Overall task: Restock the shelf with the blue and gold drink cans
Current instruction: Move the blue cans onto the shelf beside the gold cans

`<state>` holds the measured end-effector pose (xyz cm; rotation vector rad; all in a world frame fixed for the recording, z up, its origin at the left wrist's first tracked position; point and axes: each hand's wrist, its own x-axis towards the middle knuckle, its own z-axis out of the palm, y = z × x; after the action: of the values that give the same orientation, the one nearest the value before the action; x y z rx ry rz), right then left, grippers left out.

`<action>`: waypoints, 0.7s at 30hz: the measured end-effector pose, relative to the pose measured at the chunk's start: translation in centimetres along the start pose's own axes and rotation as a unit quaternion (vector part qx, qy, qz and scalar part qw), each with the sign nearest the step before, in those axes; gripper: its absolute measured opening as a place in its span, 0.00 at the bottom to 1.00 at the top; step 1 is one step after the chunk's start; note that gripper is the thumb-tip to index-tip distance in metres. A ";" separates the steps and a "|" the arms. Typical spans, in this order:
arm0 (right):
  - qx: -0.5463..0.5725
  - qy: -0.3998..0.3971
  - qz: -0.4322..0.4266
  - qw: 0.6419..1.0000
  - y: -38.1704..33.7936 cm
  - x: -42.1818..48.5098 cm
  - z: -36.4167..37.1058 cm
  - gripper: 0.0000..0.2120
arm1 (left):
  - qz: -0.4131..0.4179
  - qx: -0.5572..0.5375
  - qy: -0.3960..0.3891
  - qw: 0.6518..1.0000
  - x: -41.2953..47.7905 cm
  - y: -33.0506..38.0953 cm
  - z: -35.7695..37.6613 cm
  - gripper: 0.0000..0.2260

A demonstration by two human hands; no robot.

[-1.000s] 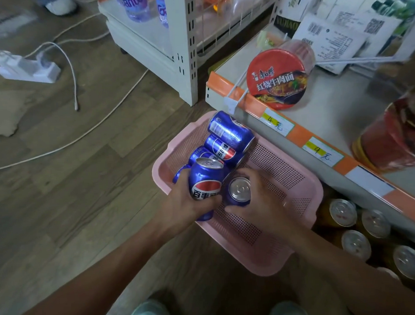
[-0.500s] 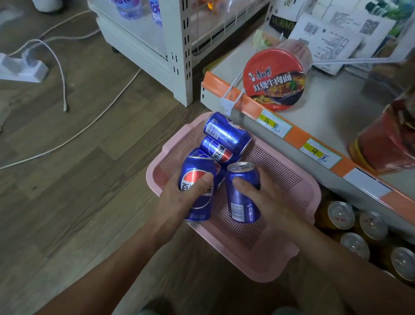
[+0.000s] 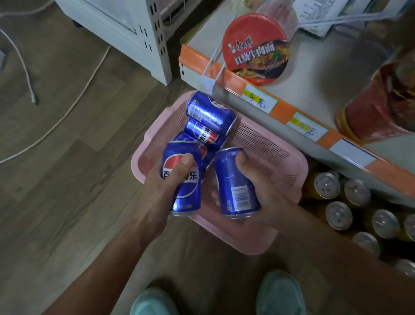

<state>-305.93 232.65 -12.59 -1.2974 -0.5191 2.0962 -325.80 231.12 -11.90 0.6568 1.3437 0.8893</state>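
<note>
Blue cans are showing, five in all. The left hand (image 3: 156,195) is wrapping its fingers and thumb round the first can (image 3: 186,196), holding it upright over the pink basket (image 3: 241,241). The right hand (image 3: 267,188) is gripping the second can (image 3: 236,191) the same way, just beside the first. Three more are lying on their sides at the far end of the basket: the back can (image 3: 209,112), the middle can (image 3: 204,133) touching it, and the hidden can (image 3: 180,136), mostly peeking out from behind the first can.

The one basket is sitting on the wood floor (image 3: 60,187), right by the shelf front. Gold cans (image 3: 338,214) are standing on the low shelf to the right of the basket, with seven silver tops showing. On the upper shelf (image 3: 316,64), one red noodle bowl (image 3: 255,45) is leaning with its lid facing up. Two yellow price tags (image 3: 258,99) are sticking to the orange edge. Two green shoes (image 3: 153,307) are standing below the arms.
</note>
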 end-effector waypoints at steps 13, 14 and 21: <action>0.130 0.105 0.023 0.986 -13.8 -25.2 6.0 0.51 | -0.146 0.004 -0.030 0.989 -19.9 19.1 8.8 0.20; 0.142 0.105 0.019 0.984 -15.5 -27.6 6.6 0.49 | -0.150 0.003 -0.031 0.988 -21.4 21.2 9.9 0.19; 0.127 0.183 -0.062 0.973 -26.0 -44.3 10.7 0.27 | -0.165 0.042 -0.098 0.981 -30.6 34.0 18.1 0.31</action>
<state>-293.20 221.62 37.09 -1.4153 -0.1591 1.7015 -313.41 224.87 35.33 0.5497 1.2704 0.4912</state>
